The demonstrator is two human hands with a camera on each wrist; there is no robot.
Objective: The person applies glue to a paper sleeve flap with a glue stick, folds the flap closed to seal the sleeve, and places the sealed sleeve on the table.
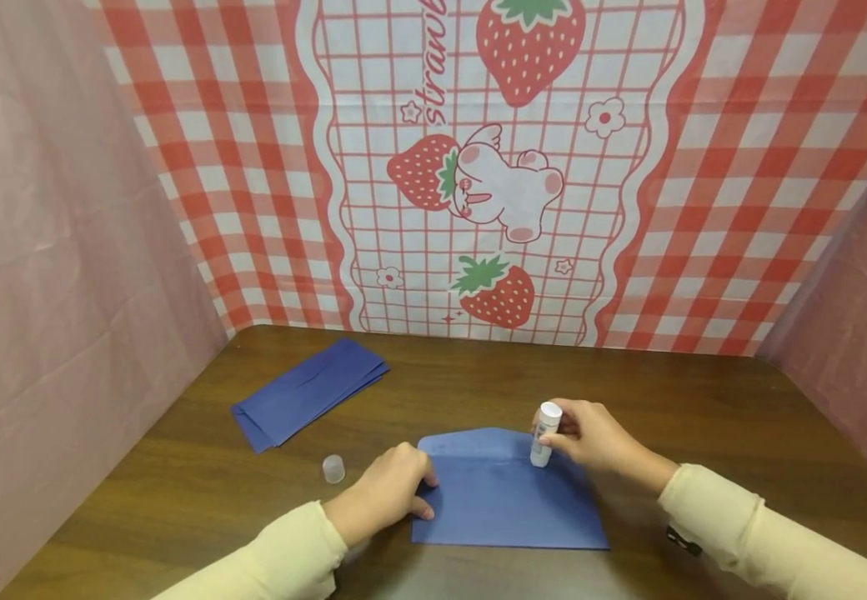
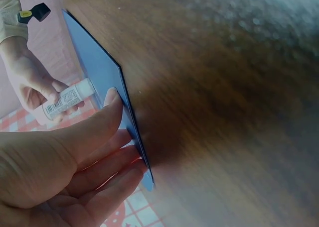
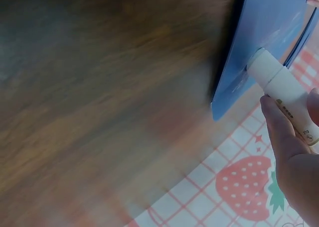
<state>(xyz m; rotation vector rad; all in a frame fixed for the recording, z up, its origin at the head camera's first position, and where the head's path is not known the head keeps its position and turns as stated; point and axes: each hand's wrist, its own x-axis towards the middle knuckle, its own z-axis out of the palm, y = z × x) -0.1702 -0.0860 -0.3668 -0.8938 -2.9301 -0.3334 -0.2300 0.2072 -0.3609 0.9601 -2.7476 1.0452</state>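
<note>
A blue envelope [image 1: 504, 512] lies on the table with its flap [image 1: 471, 443] opened out away from the person. My right hand [image 1: 591, 433] grips a white glue stick [image 1: 545, 435] between thumb and fingers. The glue stick's lower end meets the envelope near the flap fold, as the right wrist view also shows, with faint streaks on the paper beside it. At the envelope's left edge, my left hand [image 1: 388, 492] rests its thumb and fingertips on the paper. In the left wrist view, the left thumb [image 2: 115, 100] presses on the upper face.
A clear cap [image 1: 333, 469] stands on the wooden table [image 1: 178, 483], left of the left hand. Farther back at the left lie more blue envelopes [image 1: 309, 392], overlapping. A checked strawberry cloth [image 1: 433, 233] hangs behind the table, with pink cloth [image 1: 51, 250] at the sides.
</note>
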